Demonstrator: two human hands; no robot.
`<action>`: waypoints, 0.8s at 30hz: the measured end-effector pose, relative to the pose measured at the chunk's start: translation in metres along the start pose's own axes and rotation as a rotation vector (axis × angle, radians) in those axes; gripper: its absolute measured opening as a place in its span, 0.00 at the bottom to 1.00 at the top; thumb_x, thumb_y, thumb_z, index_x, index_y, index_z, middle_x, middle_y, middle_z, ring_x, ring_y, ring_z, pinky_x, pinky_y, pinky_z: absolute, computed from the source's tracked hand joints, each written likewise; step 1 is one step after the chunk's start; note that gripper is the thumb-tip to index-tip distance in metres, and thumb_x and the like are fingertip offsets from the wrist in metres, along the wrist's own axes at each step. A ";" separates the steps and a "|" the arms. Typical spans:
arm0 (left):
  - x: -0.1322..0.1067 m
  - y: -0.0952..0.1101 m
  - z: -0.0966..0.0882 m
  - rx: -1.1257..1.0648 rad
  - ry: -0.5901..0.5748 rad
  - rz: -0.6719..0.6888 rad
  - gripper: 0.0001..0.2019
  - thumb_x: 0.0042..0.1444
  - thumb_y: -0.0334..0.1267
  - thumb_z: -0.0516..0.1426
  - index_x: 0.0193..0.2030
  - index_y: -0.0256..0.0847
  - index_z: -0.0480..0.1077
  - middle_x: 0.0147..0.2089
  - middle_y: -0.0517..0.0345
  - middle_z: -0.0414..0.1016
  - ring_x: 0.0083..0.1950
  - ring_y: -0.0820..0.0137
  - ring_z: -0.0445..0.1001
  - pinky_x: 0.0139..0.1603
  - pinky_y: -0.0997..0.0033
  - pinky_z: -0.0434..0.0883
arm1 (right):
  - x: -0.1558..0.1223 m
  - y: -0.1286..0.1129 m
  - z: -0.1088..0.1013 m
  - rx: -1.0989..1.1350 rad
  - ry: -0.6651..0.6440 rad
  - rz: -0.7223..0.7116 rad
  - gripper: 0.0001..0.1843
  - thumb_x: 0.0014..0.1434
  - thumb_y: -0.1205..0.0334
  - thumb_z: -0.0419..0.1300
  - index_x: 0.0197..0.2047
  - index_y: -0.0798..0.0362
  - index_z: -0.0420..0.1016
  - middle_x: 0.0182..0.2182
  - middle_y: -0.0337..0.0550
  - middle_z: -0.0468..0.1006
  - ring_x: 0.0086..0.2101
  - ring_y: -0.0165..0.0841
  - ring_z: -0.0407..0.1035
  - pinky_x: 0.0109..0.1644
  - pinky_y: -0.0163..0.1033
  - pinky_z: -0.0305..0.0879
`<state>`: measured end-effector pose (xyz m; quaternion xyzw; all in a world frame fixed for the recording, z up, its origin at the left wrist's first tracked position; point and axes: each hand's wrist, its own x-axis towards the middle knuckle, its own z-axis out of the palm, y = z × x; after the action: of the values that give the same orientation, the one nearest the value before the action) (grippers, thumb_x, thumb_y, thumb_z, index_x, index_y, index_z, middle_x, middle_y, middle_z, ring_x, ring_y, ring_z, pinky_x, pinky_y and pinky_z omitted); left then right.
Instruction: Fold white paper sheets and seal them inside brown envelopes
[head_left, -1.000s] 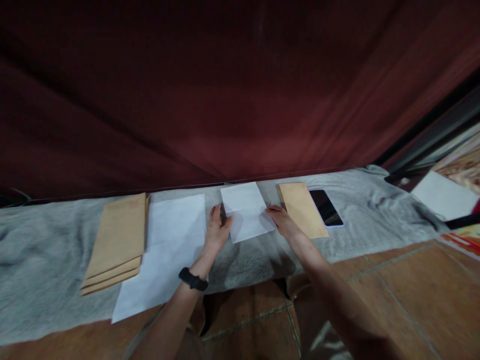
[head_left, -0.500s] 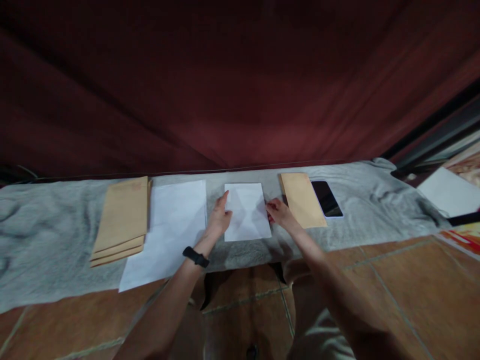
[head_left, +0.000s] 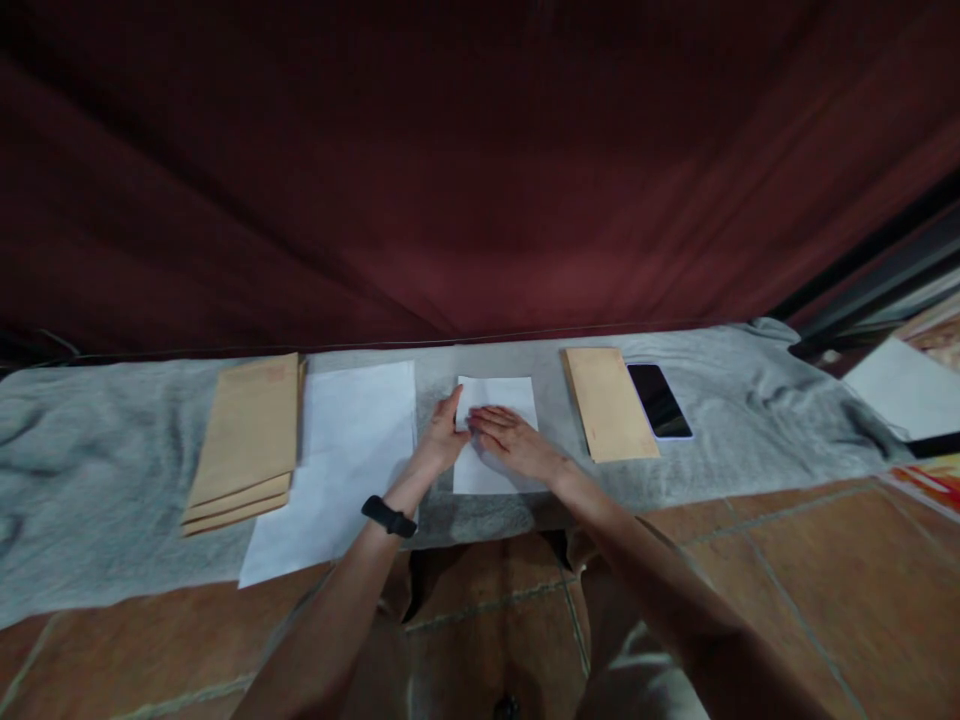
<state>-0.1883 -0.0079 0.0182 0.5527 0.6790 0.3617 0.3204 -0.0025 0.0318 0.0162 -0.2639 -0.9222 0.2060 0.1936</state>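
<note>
A folded white sheet of paper (head_left: 504, 482) lies flat in front of me on the grey cloth. My left hand (head_left: 442, 437) rests at its left edge, fingers stretched out and thumb apart, touching the paper. Across the middle of the sheet lies my right hand (head_left: 514, 442), palm down with the fingers extended, reaching close to my left thumb. To the left are larger white sheets (head_left: 356, 425), partly under a stack of brown envelopes (head_left: 251, 425). More brown envelopes (head_left: 611, 405) lie to the right of my right hand.
Beside the right-hand envelopes lies a phone (head_left: 660, 402) with a dark screen. The grey cloth (head_left: 739, 415) covers a long, narrow surface. A dark red curtain (head_left: 465, 200) hangs behind it. Tiled floor (head_left: 810, 560) shows in front, and a white board (head_left: 907, 385) stands far right.
My right hand has moved left from the paper's right edge onto its middle, its fingers now flattened. The paper sits slightly nearer to me; my left hand stays at its left edge.
</note>
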 end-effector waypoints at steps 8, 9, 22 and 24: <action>-0.009 0.006 0.006 0.272 0.045 0.034 0.39 0.52 0.23 0.60 0.72 0.39 0.57 0.68 0.43 0.63 0.62 0.58 0.71 0.62 0.59 0.72 | 0.009 0.009 0.008 -0.281 -0.067 0.140 0.27 0.75 0.52 0.44 0.73 0.47 0.57 0.73 0.41 0.54 0.71 0.38 0.50 0.76 0.52 0.44; -0.009 0.006 0.006 0.280 0.040 0.029 0.39 0.51 0.23 0.60 0.71 0.39 0.58 0.68 0.42 0.63 0.62 0.59 0.72 0.62 0.59 0.73 | 0.011 0.010 0.007 -0.301 -0.065 0.162 0.27 0.75 0.52 0.44 0.73 0.47 0.57 0.73 0.41 0.54 0.71 0.38 0.50 0.76 0.52 0.44; -0.018 0.022 -0.001 0.505 -0.037 0.040 0.28 0.56 0.25 0.59 0.65 0.31 0.67 0.66 0.38 0.68 0.65 0.59 0.71 0.68 0.61 0.67 | 0.021 0.027 -0.005 -0.376 0.063 0.387 0.28 0.75 0.54 0.44 0.71 0.57 0.61 0.71 0.50 0.59 0.69 0.42 0.55 0.74 0.54 0.45; -0.022 0.029 0.000 0.594 -0.005 0.029 0.25 0.61 0.30 0.55 0.66 0.31 0.66 0.68 0.36 0.65 0.64 0.56 0.72 0.66 0.57 0.69 | 0.019 0.021 -0.008 -0.356 0.105 0.391 0.28 0.75 0.55 0.42 0.71 0.59 0.61 0.70 0.52 0.60 0.69 0.41 0.55 0.74 0.52 0.45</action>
<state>-0.1688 -0.0261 0.0436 0.6327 0.7465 0.1502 0.1409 -0.0054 0.0617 0.0176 -0.4773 -0.8641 0.0600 0.1483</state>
